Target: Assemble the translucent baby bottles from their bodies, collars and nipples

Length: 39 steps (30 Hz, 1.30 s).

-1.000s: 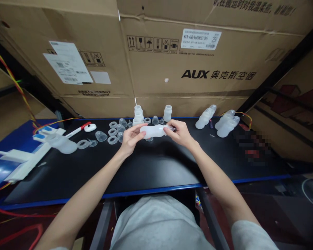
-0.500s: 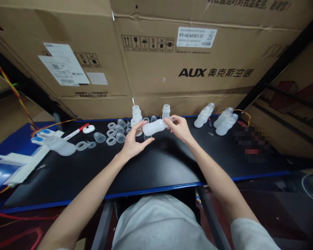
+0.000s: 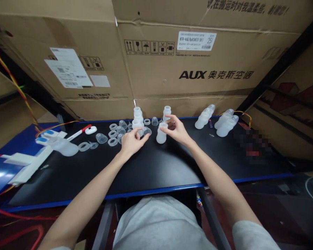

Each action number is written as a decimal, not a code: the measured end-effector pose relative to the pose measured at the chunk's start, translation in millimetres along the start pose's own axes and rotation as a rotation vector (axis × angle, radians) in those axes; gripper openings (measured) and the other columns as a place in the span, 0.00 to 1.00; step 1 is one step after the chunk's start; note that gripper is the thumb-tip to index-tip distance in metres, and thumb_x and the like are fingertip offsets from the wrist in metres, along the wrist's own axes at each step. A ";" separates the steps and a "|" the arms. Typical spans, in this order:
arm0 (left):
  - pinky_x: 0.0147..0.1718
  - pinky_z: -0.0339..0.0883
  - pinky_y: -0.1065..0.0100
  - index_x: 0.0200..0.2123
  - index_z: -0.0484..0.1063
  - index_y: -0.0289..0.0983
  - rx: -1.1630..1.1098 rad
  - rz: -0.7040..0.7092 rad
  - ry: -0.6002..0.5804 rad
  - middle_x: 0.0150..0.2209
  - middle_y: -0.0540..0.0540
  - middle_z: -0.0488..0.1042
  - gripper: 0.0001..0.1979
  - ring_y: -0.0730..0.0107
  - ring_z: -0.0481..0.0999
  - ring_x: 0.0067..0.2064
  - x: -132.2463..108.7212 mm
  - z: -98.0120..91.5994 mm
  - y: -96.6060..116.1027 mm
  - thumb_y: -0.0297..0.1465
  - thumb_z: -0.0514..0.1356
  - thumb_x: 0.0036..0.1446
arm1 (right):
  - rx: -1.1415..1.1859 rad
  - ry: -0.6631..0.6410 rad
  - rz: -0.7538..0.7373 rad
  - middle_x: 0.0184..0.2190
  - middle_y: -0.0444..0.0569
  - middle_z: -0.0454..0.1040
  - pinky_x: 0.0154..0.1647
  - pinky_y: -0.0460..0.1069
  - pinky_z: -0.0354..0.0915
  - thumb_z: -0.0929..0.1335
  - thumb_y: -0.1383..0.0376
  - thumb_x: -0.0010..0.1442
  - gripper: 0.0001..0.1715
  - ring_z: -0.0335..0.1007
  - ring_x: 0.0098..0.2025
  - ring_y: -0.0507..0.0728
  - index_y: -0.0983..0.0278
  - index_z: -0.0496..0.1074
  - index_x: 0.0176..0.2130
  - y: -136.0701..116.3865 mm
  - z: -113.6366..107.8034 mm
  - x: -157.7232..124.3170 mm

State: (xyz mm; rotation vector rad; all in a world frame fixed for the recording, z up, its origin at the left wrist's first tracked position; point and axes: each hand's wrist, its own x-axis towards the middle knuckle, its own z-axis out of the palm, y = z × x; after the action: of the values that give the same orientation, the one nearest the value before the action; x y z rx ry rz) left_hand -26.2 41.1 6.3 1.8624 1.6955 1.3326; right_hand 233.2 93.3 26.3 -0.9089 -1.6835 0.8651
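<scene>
An uncapped frosted baby bottle (image 3: 161, 136) stands upright on the black table. My right hand (image 3: 177, 132) has its thumb and fingers around the bottle's neck. To the left, my left hand (image 3: 131, 142) pinches a clear dome-shaped cap (image 3: 147, 131) between thumb and fingers, low over the table. Behind the left hand are open frosted bottles (image 3: 137, 116) in a row, and one more open bottle (image 3: 167, 111) stands behind the right hand. Clear rings (image 3: 113, 141), domed caps and nipples lie in a cluster left of my left hand.
Capped bottles (image 3: 225, 123) stand at the right rear. A frosted bottle (image 3: 65, 146) lies on its side at the left, by white parts and a red-and-white tool (image 3: 79, 132). A big cardboard box (image 3: 151, 83) walls off the back. Wires hang at the left.
The bottle was held sideways between both hands; now it stands upright on the table in my right hand's grasp. My left hand has let go of it and taken hold of the clear cap.
</scene>
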 end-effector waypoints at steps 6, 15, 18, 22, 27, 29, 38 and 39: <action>0.40 0.71 0.65 0.47 0.82 0.40 -0.360 0.267 0.089 0.36 0.49 0.76 0.17 0.66 0.76 0.36 0.3 -19.4 15.9 0.41 0.75 0.58 | 0.022 -0.166 -0.103 0.50 0.53 0.83 0.46 0.53 0.76 0.79 0.50 0.64 0.37 0.81 0.50 0.61 0.60 0.71 0.65 -10.2 38.6 -23.7; 0.57 0.79 0.51 0.52 0.77 0.41 -0.643 0.323 0.018 0.50 0.40 0.86 0.18 0.50 0.87 0.54 -8.0 -16.6 17.3 0.41 0.72 0.63 | 0.021 -0.280 -0.194 0.52 0.52 0.83 0.52 0.55 0.77 0.78 0.52 0.68 0.44 0.82 0.50 0.60 0.59 0.62 0.73 -7.9 60.6 -42.1; 0.56 0.79 0.52 0.53 0.78 0.40 -0.629 0.312 -0.029 0.50 0.40 0.86 0.19 0.50 0.87 0.54 -10.8 -14.1 17.1 0.40 0.73 0.63 | -0.006 -0.211 -0.283 0.57 0.56 0.81 0.61 0.60 0.76 0.76 0.54 0.70 0.47 0.81 0.56 0.62 0.58 0.56 0.76 -8.5 63.3 -44.1; 0.56 0.80 0.53 0.53 0.78 0.40 -0.671 0.288 -0.068 0.50 0.40 0.87 0.18 0.52 0.88 0.53 -13.7 -11.8 19.2 0.39 0.73 0.63 | 0.041 -0.071 -0.342 0.57 0.58 0.80 0.63 0.62 0.76 0.76 0.54 0.70 0.51 0.81 0.57 0.63 0.59 0.50 0.79 -11.8 67.6 -45.8; 0.54 0.81 0.53 0.54 0.77 0.41 -0.728 0.285 -0.070 0.51 0.40 0.87 0.18 0.51 0.88 0.53 -15.8 -9.6 16.8 0.39 0.72 0.65 | 0.059 -0.069 -0.318 0.52 0.55 0.82 0.55 0.59 0.79 0.77 0.54 0.67 0.58 0.82 0.52 0.62 0.58 0.46 0.80 -13.4 69.6 -47.2; 0.53 0.81 0.53 0.54 0.77 0.41 -0.737 0.300 -0.070 0.51 0.40 0.86 0.17 0.52 0.88 0.52 -16.2 -9.2 15.3 0.40 0.71 0.66 | 0.038 -0.083 -0.303 0.51 0.54 0.83 0.52 0.58 0.79 0.78 0.53 0.66 0.61 0.83 0.50 0.62 0.58 0.44 0.81 -13.5 69.6 -47.5; 0.48 0.80 0.56 0.51 0.79 0.39 -0.430 0.296 -0.063 0.46 0.42 0.85 0.20 0.57 0.86 0.45 -12.7 -5.9 10.3 0.42 0.73 0.60 | 0.020 -0.185 -0.204 0.52 0.55 0.83 0.55 0.61 0.79 0.79 0.46 0.65 0.60 0.83 0.51 0.64 0.56 0.49 0.80 -9.8 59.8 -40.1; 0.48 0.80 0.56 0.51 0.79 0.39 -0.401 0.293 -0.065 0.46 0.42 0.85 0.20 0.58 0.86 0.44 -11.8 -5.1 9.6 0.42 0.72 0.60 | 0.022 -0.192 -0.197 0.52 0.55 0.83 0.55 0.61 0.79 0.79 0.46 0.65 0.60 0.83 0.51 0.64 0.56 0.50 0.79 -9.6 57.6 -38.3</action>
State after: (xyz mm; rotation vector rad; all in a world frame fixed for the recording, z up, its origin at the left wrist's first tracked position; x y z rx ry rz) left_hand -22.7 26.1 11.0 1.9295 1.0504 1.5623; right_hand 184.8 48.1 4.1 -0.6485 -1.8887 0.8558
